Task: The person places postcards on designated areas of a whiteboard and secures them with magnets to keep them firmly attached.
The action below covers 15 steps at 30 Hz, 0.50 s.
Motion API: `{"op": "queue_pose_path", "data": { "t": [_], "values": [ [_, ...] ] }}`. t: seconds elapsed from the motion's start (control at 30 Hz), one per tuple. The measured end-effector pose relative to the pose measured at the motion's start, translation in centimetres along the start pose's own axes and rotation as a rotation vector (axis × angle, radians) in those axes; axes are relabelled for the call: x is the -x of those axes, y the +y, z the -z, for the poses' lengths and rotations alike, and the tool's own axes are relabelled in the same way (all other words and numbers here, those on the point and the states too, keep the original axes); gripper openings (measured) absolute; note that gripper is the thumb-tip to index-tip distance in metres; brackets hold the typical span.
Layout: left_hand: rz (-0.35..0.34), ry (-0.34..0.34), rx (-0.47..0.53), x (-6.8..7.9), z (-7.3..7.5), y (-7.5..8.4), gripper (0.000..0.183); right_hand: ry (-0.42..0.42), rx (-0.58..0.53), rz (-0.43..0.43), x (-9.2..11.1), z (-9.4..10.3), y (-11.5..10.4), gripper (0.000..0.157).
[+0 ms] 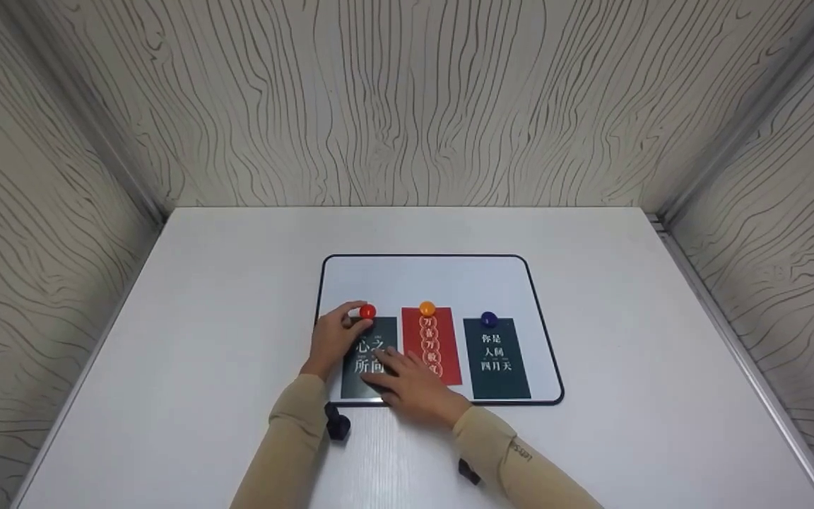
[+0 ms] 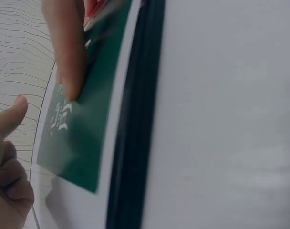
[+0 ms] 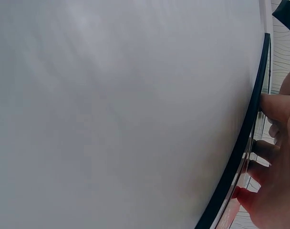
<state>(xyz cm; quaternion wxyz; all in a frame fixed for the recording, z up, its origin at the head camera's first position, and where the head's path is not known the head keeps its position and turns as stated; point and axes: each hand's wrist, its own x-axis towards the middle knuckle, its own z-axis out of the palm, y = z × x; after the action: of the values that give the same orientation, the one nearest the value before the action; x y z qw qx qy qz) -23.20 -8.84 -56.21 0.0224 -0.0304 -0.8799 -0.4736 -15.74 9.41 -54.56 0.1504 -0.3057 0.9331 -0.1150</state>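
Note:
A white magnetic board (image 1: 428, 279) with a dark rim lies on the table, bearing three cards. My left hand (image 1: 333, 341) pinches a red ball-shaped magnet (image 1: 368, 311) between thumb and index finger, at the top edge of the left dark green card (image 1: 359, 389). Lower on that card, my right hand (image 1: 417, 390) rests with its fingers spread, partly hiding the white characters. Its hand also overlaps the lower left of the red card (image 1: 414, 325). In the right wrist view, the fingers (image 3: 274, 107) reach over the board's dark rim (image 3: 250, 119).
An orange ball magnet (image 1: 427, 308) sits at the top of the red card. On the right green card (image 1: 499, 385) sits a dark purple one (image 1: 489, 319). White table (image 1: 633, 318) surrounds the board, with patterned walls (image 1: 407, 106) on three sides.

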Motion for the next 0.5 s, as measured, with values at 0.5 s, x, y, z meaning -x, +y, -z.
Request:
{"op": "queue_pose_path", "data": {
  "t": [0.5],
  "values": [
    [0.012, -0.024, -0.014, 0.11, 0.08, 0.17, 0.039, 0.016, 0.155, 0.018, 0.01, 0.13, -0.23, 0.046]
  ]
}}
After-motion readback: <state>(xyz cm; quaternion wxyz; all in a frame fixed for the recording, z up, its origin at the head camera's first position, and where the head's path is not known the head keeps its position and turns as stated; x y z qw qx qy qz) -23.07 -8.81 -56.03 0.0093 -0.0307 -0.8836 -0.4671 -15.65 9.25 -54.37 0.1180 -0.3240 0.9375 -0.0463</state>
